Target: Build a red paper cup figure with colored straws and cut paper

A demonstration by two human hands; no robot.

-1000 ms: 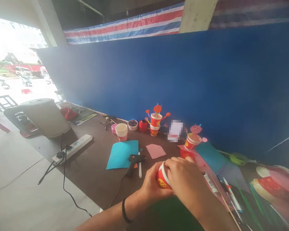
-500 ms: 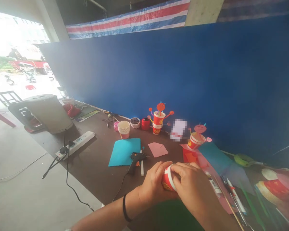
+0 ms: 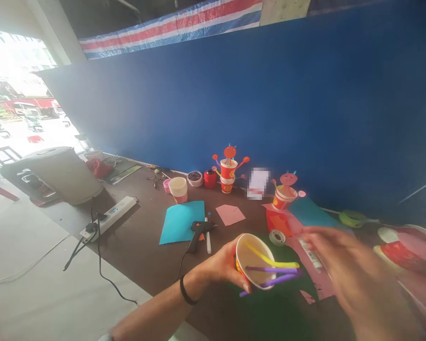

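Note:
My left hand (image 3: 227, 267) grips a red and white paper cup (image 3: 238, 267) by its side, its mouth tilted toward me. Inside lean a yellow straw (image 3: 275, 262) and purple straws (image 3: 282, 278), their ends past the rim. A purple end also shows below the cup. My right hand (image 3: 358, 279) is off to the right of the cup, blurred by motion, fingers stretched out above the pink paper (image 3: 323, 283); I see nothing in it. Close behind the cup lies a roll of tape (image 3: 277, 237).
Behind are a glue gun (image 3: 199, 232) with its cord, blue paper (image 3: 181, 220), stacked paper cups (image 3: 178, 189) and paper-cup figures (image 3: 228, 168) with round red heads. A power strip (image 3: 111, 217) and a kettle (image 3: 69, 175) stand left. A blue panel (image 3: 199, 104) rises behind the table.
My right hand has left the cup and moved right. The cup has turned its mouth toward me, so the straws in it now show. The tape roll has come into sight.

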